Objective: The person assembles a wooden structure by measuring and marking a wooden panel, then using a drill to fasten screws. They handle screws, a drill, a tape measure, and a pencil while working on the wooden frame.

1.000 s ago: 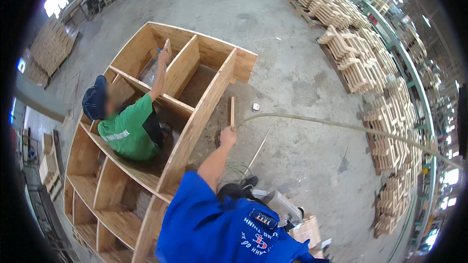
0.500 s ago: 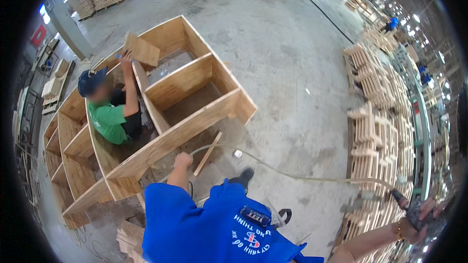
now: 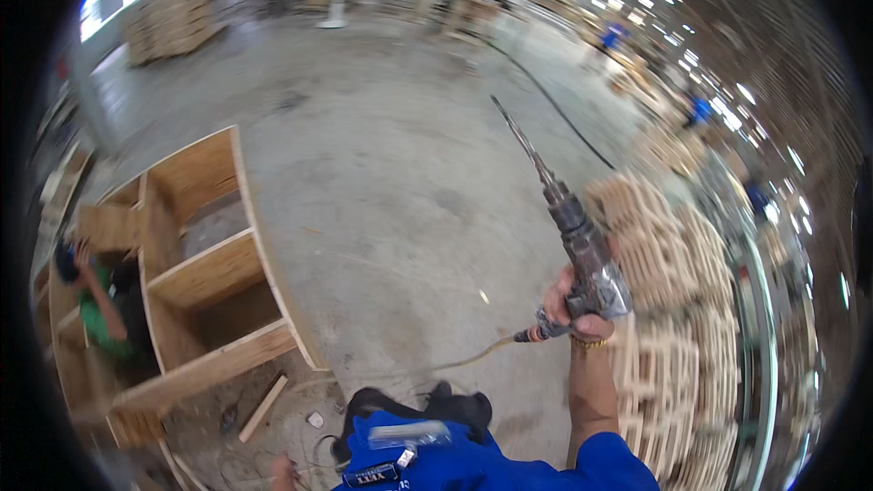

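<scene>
Now the drill (image 3: 591, 259) is above the floor (image 3: 400, 182), right of the wooden frame's (image 3: 209, 366) near right corner, its long axis slanting forward-left from the right hand (image 3: 591, 325), whose fingers wrap its handle. The left hand (image 3: 285, 473), grip indiscernible, is nearer the frame; floor stretches between frame and drill.

Drill (image 3: 597, 271) shows dark grey (its chuck (image 3: 567, 211) is black). Hose (image 3: 486, 352): dull yellowish. Wooden frame (image 3: 211, 355): light brown. Sleeve (image 3: 611, 465): plain blue.
</scene>
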Demonstrator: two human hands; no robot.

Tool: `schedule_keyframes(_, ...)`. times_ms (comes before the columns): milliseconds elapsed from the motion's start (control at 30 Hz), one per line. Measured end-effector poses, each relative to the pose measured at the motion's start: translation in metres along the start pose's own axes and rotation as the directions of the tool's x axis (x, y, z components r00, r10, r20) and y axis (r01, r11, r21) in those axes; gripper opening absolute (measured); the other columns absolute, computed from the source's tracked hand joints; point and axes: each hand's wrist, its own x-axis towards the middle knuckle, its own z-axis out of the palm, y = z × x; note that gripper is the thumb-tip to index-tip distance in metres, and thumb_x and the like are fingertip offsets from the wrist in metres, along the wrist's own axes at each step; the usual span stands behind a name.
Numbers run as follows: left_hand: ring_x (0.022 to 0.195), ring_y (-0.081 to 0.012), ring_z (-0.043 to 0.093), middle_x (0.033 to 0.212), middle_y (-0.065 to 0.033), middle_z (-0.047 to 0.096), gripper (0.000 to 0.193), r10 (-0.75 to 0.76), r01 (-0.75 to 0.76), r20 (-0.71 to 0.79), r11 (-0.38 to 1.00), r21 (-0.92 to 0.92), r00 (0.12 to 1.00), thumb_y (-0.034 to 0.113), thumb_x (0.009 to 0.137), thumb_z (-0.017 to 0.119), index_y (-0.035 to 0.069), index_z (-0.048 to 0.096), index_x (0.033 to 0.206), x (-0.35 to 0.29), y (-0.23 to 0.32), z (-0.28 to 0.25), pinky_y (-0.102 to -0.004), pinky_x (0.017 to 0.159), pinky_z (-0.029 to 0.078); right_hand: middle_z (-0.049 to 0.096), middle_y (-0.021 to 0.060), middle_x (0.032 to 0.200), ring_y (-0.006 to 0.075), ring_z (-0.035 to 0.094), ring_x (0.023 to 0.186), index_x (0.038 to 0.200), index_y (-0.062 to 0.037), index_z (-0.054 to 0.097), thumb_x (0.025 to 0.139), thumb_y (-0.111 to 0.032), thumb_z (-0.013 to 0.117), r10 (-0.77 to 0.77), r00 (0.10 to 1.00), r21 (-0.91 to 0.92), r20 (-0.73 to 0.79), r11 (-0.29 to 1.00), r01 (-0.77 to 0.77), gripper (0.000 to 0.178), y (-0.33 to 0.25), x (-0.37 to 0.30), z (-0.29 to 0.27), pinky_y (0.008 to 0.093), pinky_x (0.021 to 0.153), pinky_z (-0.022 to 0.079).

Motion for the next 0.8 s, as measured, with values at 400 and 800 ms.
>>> schedule_keyframes(400,0.097,-0.0303,0.053,0.106,-0.0184,0.057,0.034,-0.363,0.367,0.064,0.889,-0.274,0.929,0.028,0.077,0.055,0.006,0.058,0.103,-0.089,0.048,0.320,-0.0427,0.080,0.041,0.055,0.0213,0.099,0.0215,0.053,0.050,0.142,-0.0304,0.004,0.063,-0.013,0.078,0.296,0.869,0.361,0.397,0.820,-0.444,0.110,0.240,0.246,-0.131,0.0305,0.042,0.043)
schedule_keyframes(800,0.106,-0.0204,0.054,0.118,-0.0146,0.056,0.045,0.587,-0.586,-0.290,0.410,-0.699,0.756,0.031,0.092,0.046,-0.004,0.049,0.120,-0.095,0.557,0.225,-0.0312,0.093,0.040,0.054,0.0179,0.098,0.0169,0.055,0.062,0.142,-0.0127,0.010,0.063,-0.006,0.072,0.570,0.273,-0.164,0.774,0.599,-0.784,0.101,0.498,0.344,-0.131,0.0276,0.055,0.046)
